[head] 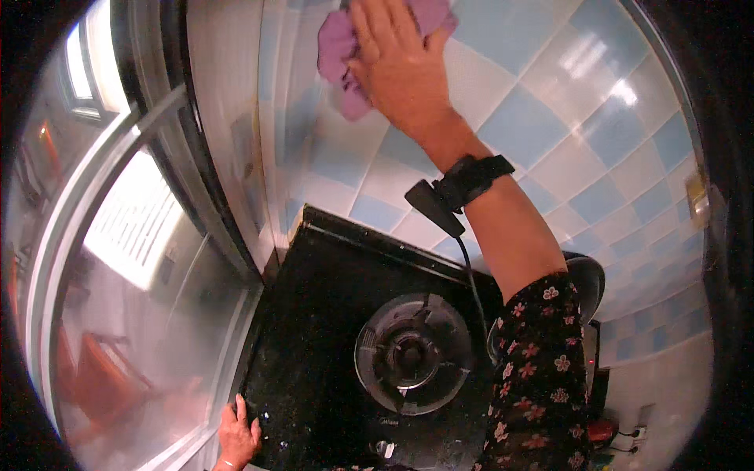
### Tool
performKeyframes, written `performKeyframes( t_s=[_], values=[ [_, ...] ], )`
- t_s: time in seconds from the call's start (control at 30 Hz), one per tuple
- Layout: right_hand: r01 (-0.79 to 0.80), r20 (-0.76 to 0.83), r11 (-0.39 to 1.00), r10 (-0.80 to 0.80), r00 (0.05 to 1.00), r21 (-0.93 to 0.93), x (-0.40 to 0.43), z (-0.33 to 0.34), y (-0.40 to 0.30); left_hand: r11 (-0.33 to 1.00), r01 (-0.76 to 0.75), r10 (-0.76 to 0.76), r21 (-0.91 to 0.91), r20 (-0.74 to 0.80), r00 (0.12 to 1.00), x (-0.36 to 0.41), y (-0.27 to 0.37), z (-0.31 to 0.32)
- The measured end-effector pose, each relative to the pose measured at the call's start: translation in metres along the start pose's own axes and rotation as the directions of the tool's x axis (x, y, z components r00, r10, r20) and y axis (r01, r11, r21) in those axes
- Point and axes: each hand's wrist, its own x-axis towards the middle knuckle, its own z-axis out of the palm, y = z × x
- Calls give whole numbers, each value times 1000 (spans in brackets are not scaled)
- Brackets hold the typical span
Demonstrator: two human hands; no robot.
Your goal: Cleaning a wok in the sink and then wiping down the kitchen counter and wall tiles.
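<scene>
My right hand (400, 65) is pressed flat over a purple cloth (336, 50) high on a wall of blue and white tiles (524, 129). The cloth bunches out on both sides of the fingers, and its top runs out of the picture. A black strap with a small device (459, 191) is around the right wrist, and a cable hangs from it. Low in the view, my left hand (238, 435) rests at the left edge of a black gas cooktop (318, 329), its fingers apart and nothing seen in them.
A round burner (412, 353) sits on the cooktop, with a control knob (386, 449) near the front. At left stands a framed glass panel (141, 329). Behind my sleeve a dark pan-like object (589, 279) is partly hidden. Plugs sit in a wall outlet (639, 435) at lower right.
</scene>
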Motion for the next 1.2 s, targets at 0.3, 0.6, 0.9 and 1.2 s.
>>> performKeyframes(
  t_s=[0.3, 0.6, 0.9, 1.2],
  values=[
    [212, 352, 953, -278, 894, 215, -149, 21, -67, 997, 68, -68, 31, 11, 998, -4, 7, -12],
    [245, 415, 729, -595, 688, 639, -221, 9, -92, 995, 98, -98, 35, 14, 995, -4, 9, -16],
    [-269, 391, 292, -782, 485, 918, -295, 22, -112, 993, 98, -102, 63, 59, 993, -1, 7, -9],
    [-107, 699, 736, -670, -250, 668, -240, -2, -93, 991, 118, -121, 61, 54, 991, -2, 7, -11]
  ],
)
